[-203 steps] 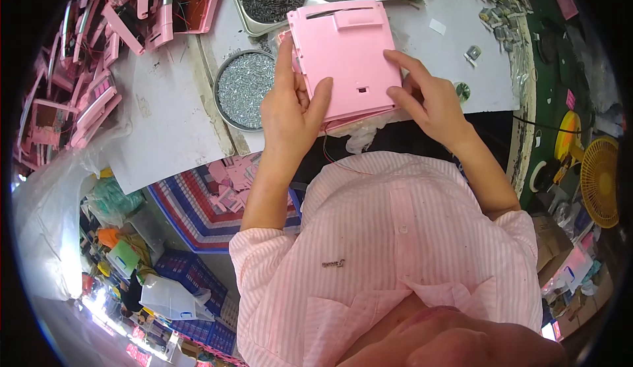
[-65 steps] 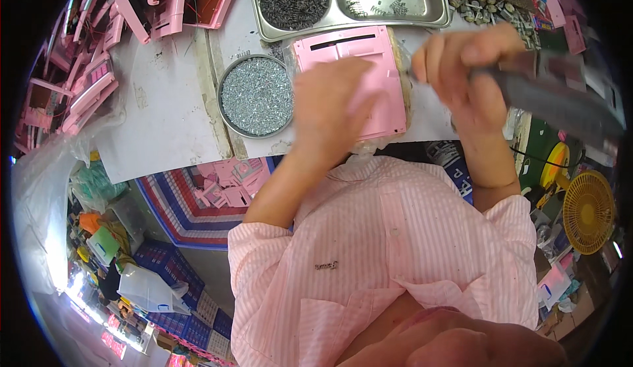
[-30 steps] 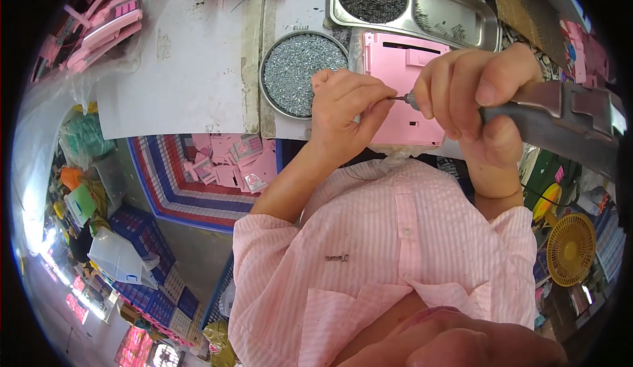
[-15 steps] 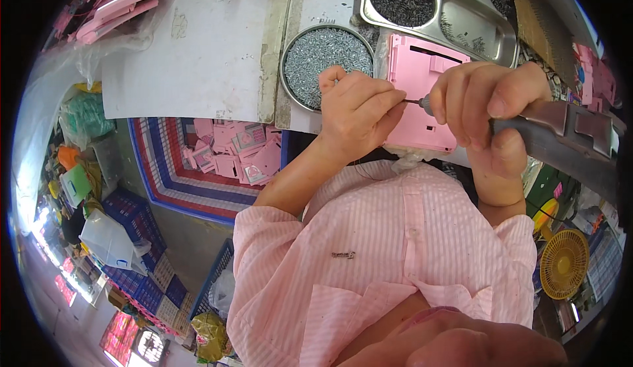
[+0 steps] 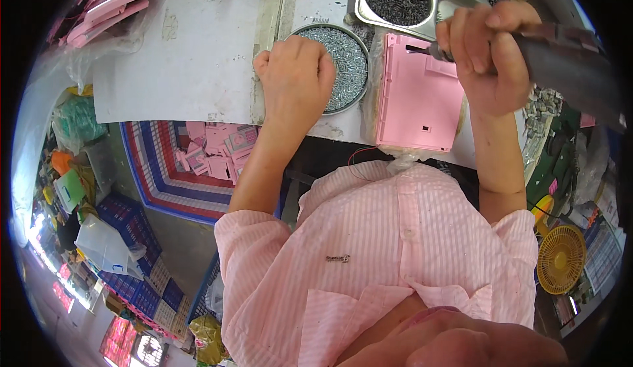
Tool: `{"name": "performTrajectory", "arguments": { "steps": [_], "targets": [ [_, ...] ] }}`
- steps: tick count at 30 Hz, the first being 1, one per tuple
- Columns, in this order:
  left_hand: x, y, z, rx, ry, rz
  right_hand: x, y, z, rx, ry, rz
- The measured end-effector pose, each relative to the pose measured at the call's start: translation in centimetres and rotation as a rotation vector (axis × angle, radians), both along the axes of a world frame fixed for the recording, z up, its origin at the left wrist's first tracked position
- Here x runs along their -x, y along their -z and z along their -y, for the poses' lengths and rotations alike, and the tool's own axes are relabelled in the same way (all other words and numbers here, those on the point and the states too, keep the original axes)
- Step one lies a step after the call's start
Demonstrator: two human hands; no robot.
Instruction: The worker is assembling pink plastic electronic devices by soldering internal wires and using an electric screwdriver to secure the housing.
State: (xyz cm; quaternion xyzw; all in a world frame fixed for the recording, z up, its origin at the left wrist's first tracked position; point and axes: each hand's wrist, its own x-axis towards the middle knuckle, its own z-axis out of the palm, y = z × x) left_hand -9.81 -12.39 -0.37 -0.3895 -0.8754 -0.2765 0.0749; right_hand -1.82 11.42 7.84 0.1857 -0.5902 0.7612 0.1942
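Observation:
My right hand point(image 5: 484, 54) grips a dark electric screwdriver point(image 5: 570, 70). Its bit points left, over the far part of a pink plastic casing point(image 5: 419, 106); whether it touches cannot be told. The casing lies flat on clear plastic wrap, in front of me. My left hand point(image 5: 293, 83) is closed, fingers curled, at the left rim of a round tin point(image 5: 364, 89). Small silver screws point(image 5: 343, 60) fill that tin. The left fingertips are hidden under the hand, so anything in them is out of sight.
A metal compartment tray point(image 5: 361, 11) with dark screws stands behind the casing. Pink parts point(image 5: 109, 11) are stacked at the far left. Below the table's left edge, a striped bin point(image 5: 142, 162) holds pink pieces. Small metal parts point(image 5: 544, 110) lie right of my forearm.
My left hand has moved left, from the screwdriver's tip to the screw tin. My right hand has shifted away from me with the screwdriver, uncovering more of the casing.

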Motion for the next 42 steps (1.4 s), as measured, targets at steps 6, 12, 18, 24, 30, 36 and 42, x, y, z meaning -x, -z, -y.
{"name": "performTrajectory", "arguments": {
  "steps": [6,12,18,24,30,36,42],
  "targets": [
    [-1.7,-1.3,-1.2,-0.264,0.374,0.385,2.2,2.5,0.2,0.139,0.007,0.010],
    [-3.3,-1.3,-1.1,-0.338,0.481,0.508,2.2,2.7,-0.2,0.017,0.013,-0.002],
    [-4.1,-0.8,-0.9,-0.208,0.446,0.254,2.4,3.0,0.0,0.020,0.006,-0.003],
    [-4.4,-0.8,-0.9,-0.212,0.420,0.201,2.5,3.5,1.2,0.034,0.060,0.084],
    [-4.7,-0.5,-1.0,-0.319,0.372,0.353,2.6,4.8,1.9,-0.054,0.061,0.050],
    [-4.9,-0.5,-1.8,-0.385,0.247,0.470,1.8,1.2,1.4,0.037,-0.056,0.050],
    [-5.4,0.2,-2.4,-0.484,0.258,0.289,-1.4,-1.7,3.4,-0.039,-0.144,0.089]
  ]
}}
